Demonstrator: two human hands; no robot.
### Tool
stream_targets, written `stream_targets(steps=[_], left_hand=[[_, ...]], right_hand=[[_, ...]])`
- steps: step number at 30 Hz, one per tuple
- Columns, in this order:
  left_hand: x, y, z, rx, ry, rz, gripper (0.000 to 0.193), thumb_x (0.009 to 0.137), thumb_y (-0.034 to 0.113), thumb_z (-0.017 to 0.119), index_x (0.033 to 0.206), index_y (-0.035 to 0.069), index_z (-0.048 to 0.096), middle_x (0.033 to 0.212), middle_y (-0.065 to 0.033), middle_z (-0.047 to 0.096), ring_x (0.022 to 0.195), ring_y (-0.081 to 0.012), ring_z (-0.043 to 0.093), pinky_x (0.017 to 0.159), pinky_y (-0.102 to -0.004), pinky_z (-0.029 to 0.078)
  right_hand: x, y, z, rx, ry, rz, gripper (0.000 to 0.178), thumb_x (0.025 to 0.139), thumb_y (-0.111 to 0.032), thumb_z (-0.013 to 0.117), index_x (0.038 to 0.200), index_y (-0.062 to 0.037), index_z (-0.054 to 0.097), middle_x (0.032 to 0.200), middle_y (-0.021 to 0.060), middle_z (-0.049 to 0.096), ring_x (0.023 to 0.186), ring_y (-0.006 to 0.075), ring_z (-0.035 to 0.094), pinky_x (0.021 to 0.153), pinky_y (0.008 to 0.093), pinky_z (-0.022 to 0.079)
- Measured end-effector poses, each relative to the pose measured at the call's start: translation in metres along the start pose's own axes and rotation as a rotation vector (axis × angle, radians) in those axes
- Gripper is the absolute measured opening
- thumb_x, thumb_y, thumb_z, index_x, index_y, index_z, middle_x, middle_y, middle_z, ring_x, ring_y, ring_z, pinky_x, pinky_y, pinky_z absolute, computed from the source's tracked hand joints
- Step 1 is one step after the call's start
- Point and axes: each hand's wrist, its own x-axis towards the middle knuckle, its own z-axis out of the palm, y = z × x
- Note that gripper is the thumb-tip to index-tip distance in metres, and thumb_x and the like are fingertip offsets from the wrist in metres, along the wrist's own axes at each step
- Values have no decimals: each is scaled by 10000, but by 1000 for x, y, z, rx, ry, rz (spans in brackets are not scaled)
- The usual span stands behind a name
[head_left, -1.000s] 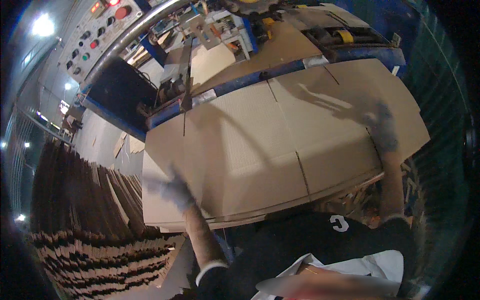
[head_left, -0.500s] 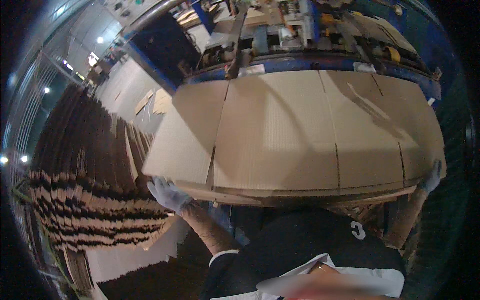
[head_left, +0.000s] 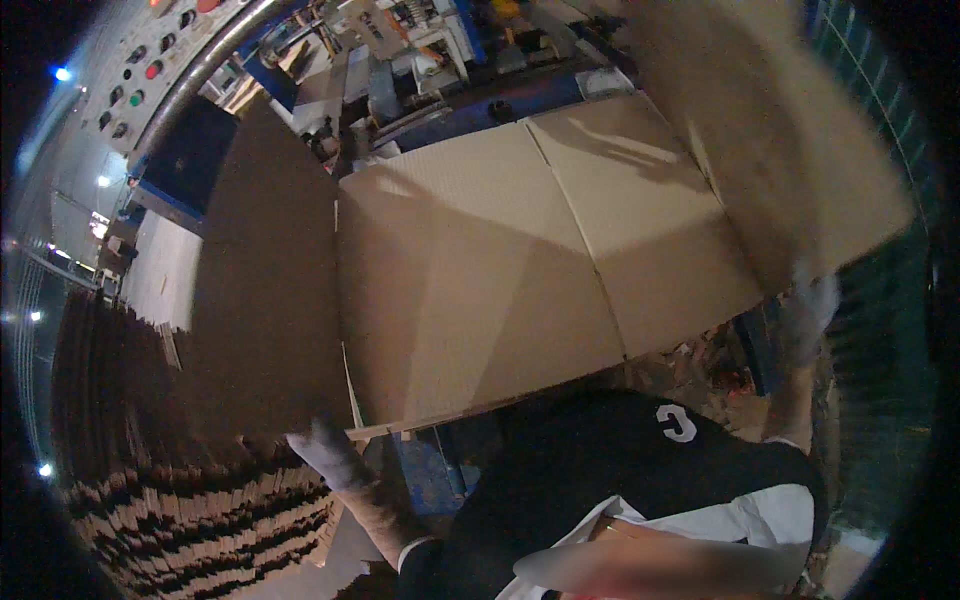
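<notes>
A wide brown cardboard sheet (head_left: pixel 480 270) with crease lines and slots spans the space before me. Its left panel, dark in shadow, and its right panel both tilt up from the middle. My left hand (head_left: pixel 332 455), in a pale glove, is closed on the near edge of the left panel, with its fingertips partly in shadow. At the near edge of the right panel, my gloved right hand (head_left: pixel 815 300) grips the board. That hand is smeared by motion, and some of its fingers are hidden.
Beyond the sheet stands a blue machine (head_left: pixel 500 108) with metal parts. A control panel (head_left: pixel 150 75) with several buttons and a metal rail is at the far left. Stacked cardboard (head_left: pixel 210 510) rises at my left. Cardboard scraps (head_left: pixel 690 365) lie below the sheet's near right side.
The sheet lay nearly flat; now both its end panels are bent upward. My right hand has risen with the right panel. The view has shifted, bringing the control panel into sight.
</notes>
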Motion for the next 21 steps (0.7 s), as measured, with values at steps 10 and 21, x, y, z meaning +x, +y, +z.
stream_targets(steps=[10, 21], left_hand=[[-21, 2, 76, 649, -913, 693, 526, 788, 95, 514, 1310, 156, 518, 1371, -173, 474, 1251, -392, 448, 1085, -534, 281], [16, -7, 132, 512, -715, 829, 536, 819, 47, 491, 1345, 143, 469, 1393, -187, 434, 1282, -380, 425, 1098, -530, 279]], right_hand=[[-42, -29, 70, -299, -827, -1368, 452, 712, -294, 715, 1120, -138, 599, 1246, 86, 571, 1219, 294, 491, 1010, 464, 396], [70, -46, 149, -269, -812, -1113, 812, 680, -624, 666, 1245, -54, 542, 1335, 168, 493, 1237, 366, 439, 1066, 471, 308]])
